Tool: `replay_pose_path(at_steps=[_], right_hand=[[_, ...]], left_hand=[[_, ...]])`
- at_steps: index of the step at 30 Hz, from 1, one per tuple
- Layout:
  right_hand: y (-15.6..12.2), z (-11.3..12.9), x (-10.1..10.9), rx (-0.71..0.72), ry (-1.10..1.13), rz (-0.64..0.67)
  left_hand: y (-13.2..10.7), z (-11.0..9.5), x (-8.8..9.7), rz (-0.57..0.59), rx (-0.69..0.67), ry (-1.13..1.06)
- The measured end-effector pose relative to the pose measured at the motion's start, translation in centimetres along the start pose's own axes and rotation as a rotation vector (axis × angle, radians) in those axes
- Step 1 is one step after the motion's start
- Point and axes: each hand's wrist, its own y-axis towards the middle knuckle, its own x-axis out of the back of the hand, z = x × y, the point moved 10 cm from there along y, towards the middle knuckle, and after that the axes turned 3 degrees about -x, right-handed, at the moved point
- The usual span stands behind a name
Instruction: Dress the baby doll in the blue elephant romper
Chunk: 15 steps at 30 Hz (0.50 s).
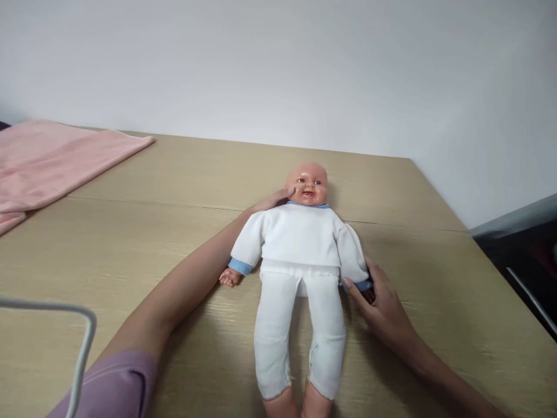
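A baby doll [300,238] lies on its back on the wooden table, dressed in a white long-sleeved top with blue collar and cuffs and white trousers. My left hand [277,199] cups the side of its head and neck, the thumb against the cheek and the other fingers hidden behind. Around the cuff of the doll's sleeve on the right, my right hand [379,297] is closed, thumb in front and fingers on the outer side. That small doll hand is mostly covered. The doll's other hand [230,277] lies bare beside my left forearm.
A pink cloth [65,159] is spread on the table [174,174] at the far left. A white cable [85,342] curves through the lower left corner. A pale wall rises behind the table, and a dark object [517,261] stands past its right edge.
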Motion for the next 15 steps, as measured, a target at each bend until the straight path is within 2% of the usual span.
replay_pose_path(at_steps=[3, 6, 9, 15], right_hand=[[0.0, 0.1, 0.1, 0.012, -0.023, 0.007], [0.2, 0.2, 0.1, 0.029, -0.039, 0.027], [0.3, 0.4, 0.1, 0.043, -0.050, 0.031], [0.3, 0.4, 0.2, 0.070, -0.061, 0.003]], left_hand=[[-0.2, 0.2, 1.1, -0.051, 0.033, 0.126], [-0.2, -0.5, 1.8, -0.089, -0.025, 0.159], [-0.2, -1.1, 1.9, -0.091, -0.095, 0.151], [0.1, -0.6, 2.0, -0.089, -0.081, 0.128]])
